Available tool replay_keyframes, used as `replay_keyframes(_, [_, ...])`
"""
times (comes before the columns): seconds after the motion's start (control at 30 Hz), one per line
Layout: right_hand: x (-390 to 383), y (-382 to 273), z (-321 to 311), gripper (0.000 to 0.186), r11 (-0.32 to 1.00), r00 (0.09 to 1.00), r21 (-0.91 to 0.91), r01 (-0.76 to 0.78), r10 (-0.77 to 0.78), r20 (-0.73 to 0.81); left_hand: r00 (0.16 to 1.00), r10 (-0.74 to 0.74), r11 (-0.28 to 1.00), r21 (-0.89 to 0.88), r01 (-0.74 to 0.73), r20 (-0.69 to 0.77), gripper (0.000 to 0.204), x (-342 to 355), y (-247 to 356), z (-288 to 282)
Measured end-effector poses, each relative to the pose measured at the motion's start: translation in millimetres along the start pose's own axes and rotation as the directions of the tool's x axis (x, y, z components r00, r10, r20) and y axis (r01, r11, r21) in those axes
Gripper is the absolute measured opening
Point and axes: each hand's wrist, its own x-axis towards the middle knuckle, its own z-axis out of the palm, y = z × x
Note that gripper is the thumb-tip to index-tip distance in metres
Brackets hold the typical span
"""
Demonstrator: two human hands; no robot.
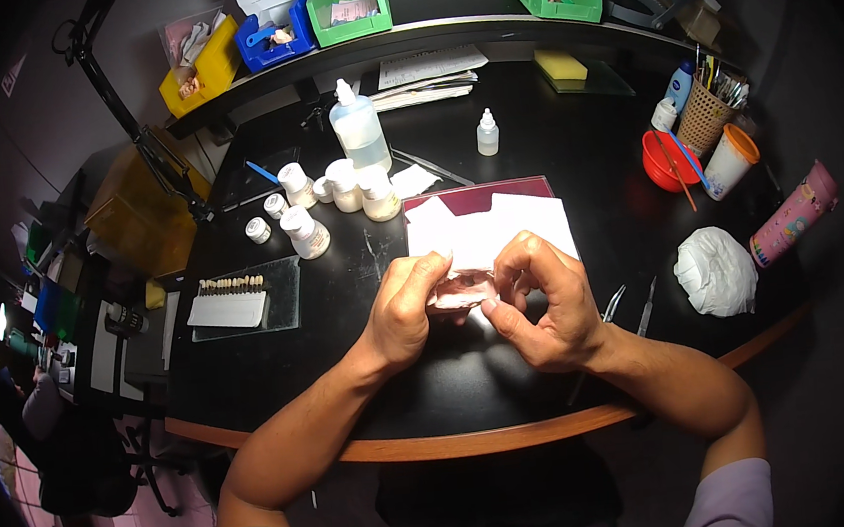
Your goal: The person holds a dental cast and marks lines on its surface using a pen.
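Nearest, above the middle of the tabletop's front edge point(458, 443), the left hand point(404, 310) holds the left end of a small pinkish-white piece point(462, 292) between thumb and fingers. The right hand point(551, 302) is at its right end, thumb and forefinger only narrowly parted; whether they pinch it I cannot tell. The step in hand looks like close fingertip work on this piece, and the next move seems to call for a steady left hold and light right fingertips. Tweezers point(613, 304) lie just beyond the right forearm, a crumpled white bundle point(714, 273) near the tabletop's right edge. Beyond the hands lies white paper point(534, 219); farther, toward the left edge, stand white jars point(307, 235) and a large clear bottle point(363, 138).
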Motion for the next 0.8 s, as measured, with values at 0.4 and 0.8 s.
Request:
replay_keyframes(0.4, [6,-9,-2,0.023,0.995,0.998,-0.092,-0.032,0.027,-0.054,0.989,-0.090,0.996,0.036,0.087,0.117,0.055,-1,6,2])
replay_keyframes(0.8, [10,-8,-8,0.024,0.988,0.993,-0.147,0.047,-0.061,-0.098,0.912,-0.342,0.812,-0.417,0.408,0.226,0.061,2,4,1])
